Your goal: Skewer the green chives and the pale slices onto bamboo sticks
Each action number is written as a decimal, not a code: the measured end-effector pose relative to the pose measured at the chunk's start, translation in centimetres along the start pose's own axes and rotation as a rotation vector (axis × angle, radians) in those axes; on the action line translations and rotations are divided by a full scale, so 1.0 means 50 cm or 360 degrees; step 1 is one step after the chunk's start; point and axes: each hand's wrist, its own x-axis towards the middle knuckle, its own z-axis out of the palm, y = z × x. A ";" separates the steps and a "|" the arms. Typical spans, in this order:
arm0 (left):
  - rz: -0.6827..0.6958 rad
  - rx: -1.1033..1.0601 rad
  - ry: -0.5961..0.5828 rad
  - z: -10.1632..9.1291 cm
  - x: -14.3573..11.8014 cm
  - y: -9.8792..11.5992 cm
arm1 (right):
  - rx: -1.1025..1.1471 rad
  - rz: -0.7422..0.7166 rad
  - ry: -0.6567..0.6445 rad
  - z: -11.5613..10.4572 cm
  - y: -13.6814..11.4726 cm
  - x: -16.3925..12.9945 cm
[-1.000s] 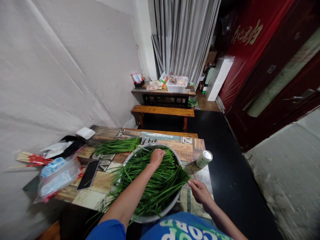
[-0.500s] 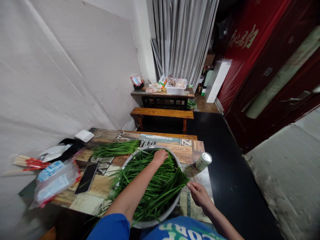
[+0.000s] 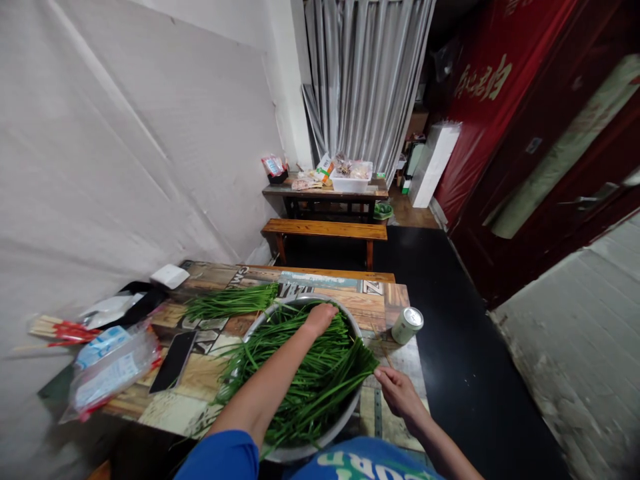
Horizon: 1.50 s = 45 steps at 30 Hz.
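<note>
A wide metal basin (image 3: 350,319) full of long green chives (image 3: 305,373) sits on the patterned wooden table (image 3: 370,300). My left hand (image 3: 320,318) reaches into the far side of the basin, its fingers curled down among the chives. At the basin's right rim, my right hand (image 3: 397,390) pinches the cut ends of some chives between its fingertips. A separate bunch of chives (image 3: 230,301) lies on the table to the left of the basin.
A tin can (image 3: 407,325) stands by the table's right edge. A dark phone (image 3: 173,352), plastic bags (image 3: 113,363), chopstick packets (image 3: 57,328) and a white box (image 3: 169,275) lie at the left. Beyond are a bench (image 3: 325,230) and a cluttered table (image 3: 325,190).
My left hand has shifted slightly right along the far rim of the basin. My right hand stays at the chive ends. The view has tilted a little.
</note>
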 end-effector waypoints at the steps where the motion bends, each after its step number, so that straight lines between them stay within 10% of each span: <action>1: 0.0019 0.0000 -0.0006 0.001 0.002 0.000 | 0.0002 0.0001 0.0003 0.000 0.000 0.000; 19: -0.0047 -0.0744 0.0415 -0.055 -0.023 0.024 | -0.0003 -0.0022 0.0013 -0.005 -0.011 0.004; 29: -0.0270 -0.1793 0.0075 -0.046 -0.063 0.077 | -0.0041 -0.0067 0.0032 -0.001 -0.027 0.008; 45: -0.0278 -0.2068 -0.0207 -0.016 -0.065 0.117 | -0.0062 -0.0104 0.0094 -0.011 -0.006 0.019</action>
